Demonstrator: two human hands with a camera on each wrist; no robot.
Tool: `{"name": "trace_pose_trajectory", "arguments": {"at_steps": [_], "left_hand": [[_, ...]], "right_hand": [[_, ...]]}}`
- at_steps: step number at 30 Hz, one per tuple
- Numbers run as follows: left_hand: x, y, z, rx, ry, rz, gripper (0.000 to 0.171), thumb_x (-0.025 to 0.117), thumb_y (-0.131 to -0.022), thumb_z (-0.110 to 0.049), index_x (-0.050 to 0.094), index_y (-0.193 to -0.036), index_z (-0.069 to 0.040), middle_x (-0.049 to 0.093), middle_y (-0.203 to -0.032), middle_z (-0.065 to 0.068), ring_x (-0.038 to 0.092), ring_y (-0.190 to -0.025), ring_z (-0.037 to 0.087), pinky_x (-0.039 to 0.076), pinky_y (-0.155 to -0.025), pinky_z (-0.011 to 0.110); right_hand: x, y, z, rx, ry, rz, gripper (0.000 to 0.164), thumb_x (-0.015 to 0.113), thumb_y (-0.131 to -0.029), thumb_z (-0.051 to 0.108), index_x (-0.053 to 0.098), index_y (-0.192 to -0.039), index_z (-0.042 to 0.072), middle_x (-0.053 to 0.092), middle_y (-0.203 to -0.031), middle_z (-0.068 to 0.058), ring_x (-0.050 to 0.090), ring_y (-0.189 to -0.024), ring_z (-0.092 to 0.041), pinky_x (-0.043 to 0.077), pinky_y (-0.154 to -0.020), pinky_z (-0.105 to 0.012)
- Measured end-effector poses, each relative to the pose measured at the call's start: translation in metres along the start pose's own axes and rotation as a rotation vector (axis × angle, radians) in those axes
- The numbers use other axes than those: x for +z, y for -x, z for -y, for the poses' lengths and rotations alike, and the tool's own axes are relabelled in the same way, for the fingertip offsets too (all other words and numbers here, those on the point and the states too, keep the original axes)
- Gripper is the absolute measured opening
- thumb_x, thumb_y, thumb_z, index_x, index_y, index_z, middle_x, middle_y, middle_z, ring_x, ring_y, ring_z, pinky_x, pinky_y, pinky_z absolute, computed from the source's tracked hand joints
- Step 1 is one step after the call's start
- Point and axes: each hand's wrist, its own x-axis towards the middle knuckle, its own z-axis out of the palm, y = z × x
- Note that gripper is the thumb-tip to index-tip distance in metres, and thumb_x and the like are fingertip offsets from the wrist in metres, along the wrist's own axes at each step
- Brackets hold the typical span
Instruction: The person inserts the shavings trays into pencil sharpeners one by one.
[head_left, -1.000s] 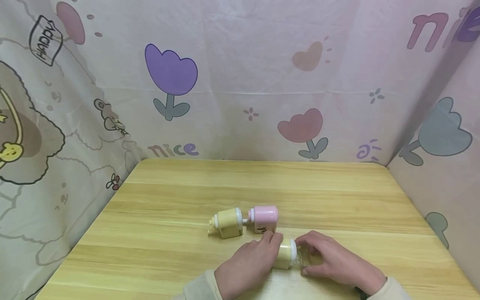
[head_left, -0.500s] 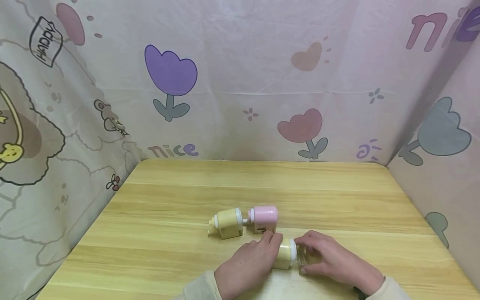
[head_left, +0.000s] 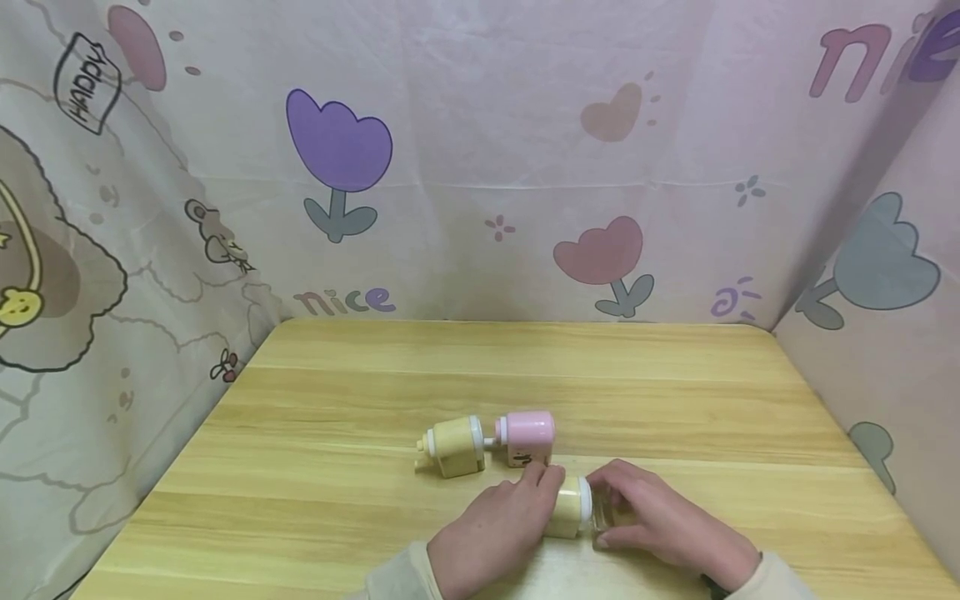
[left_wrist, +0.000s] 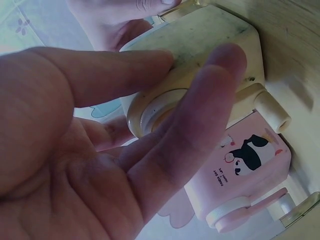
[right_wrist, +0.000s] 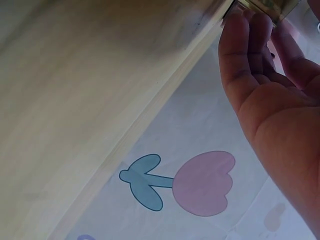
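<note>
In the head view, my left hand (head_left: 495, 529) grips a pale yellow pencil sharpener (head_left: 564, 510) lying on the table, thumb and fingers around its body. The left wrist view shows its crank knob (left_wrist: 272, 112) jutting out past the fingertips. Facing its white-rimmed end, my right hand (head_left: 660, 512) pinches a clear plastic drawer (head_left: 603, 515) between thumb and fingers. The drawer is right by that rim; whether it is partly inside cannot be told. Only a corner of the drawer (right_wrist: 272, 7) appears in the right wrist view.
Behind the hands, a second yellow sharpener (head_left: 459, 446) lies beside a pink sharpener (head_left: 531, 429) with a panda print. All rest on a wood-grain table (head_left: 360, 367). A printed cloth (head_left: 465, 150) hangs along the back and sides.
My right hand has shifted slightly left with the clear drawer, closer to the yellow sharpener's rim. The left hand and the other sharpeners stay in place.
</note>
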Motion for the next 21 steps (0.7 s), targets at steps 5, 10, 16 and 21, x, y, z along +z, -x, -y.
{"name": "trace_pose_trajectory", "arguments": {"at_steps": [5,10,16,21], "left_hand": [[-0.0001,0.0002,0.0000,-0.006,0.011,0.005,0.030,0.053,-0.087,0.000,0.042,-0.113,-0.010,0.042,-0.088,-0.002,0.035,-0.050,0.006,0.031,-0.042,0.019],[-0.0001,-0.0004,-0.0003,-0.016,0.012,0.018,0.030,0.052,-0.088,-0.001,0.043,-0.115,-0.010,0.044,-0.090,-0.001,0.037,-0.051,0.006,0.032,-0.044,0.019],[0.0014,0.0002,-0.0001,0.000,-0.010,-0.004,0.028,0.052,-0.089,-0.001,0.043,-0.114,-0.010,0.043,-0.089,-0.001,0.035,-0.049,0.006,0.031,-0.042,0.019],[0.0021,0.0003,0.0008,0.011,-0.003,-0.011,0.029,0.052,-0.088,-0.001,0.042,-0.114,-0.010,0.044,-0.089,-0.001,0.036,-0.050,0.006,0.031,-0.042,0.018]], "right_hand": [[0.0009,-0.0012,0.0004,-0.024,0.014,0.004,0.049,0.073,-0.078,0.044,0.058,-0.118,0.021,0.054,-0.102,0.015,0.050,-0.086,-0.005,0.048,-0.072,-0.027],[0.0009,-0.0004,0.0002,-0.037,0.026,0.012,0.050,0.072,-0.079,0.044,0.061,-0.121,0.018,0.053,-0.099,0.013,0.049,-0.084,-0.005,0.047,-0.069,-0.025],[0.0015,-0.0008,0.0004,-0.028,0.019,0.013,0.048,0.073,-0.079,0.043,0.060,-0.119,0.019,0.053,-0.100,0.013,0.050,-0.085,-0.004,0.047,-0.070,-0.026],[0.0022,-0.0012,0.0013,0.003,-0.017,0.011,0.046,0.075,-0.077,0.043,0.056,-0.114,0.023,0.054,-0.099,0.012,0.050,-0.085,-0.005,0.047,-0.071,-0.026]]}}
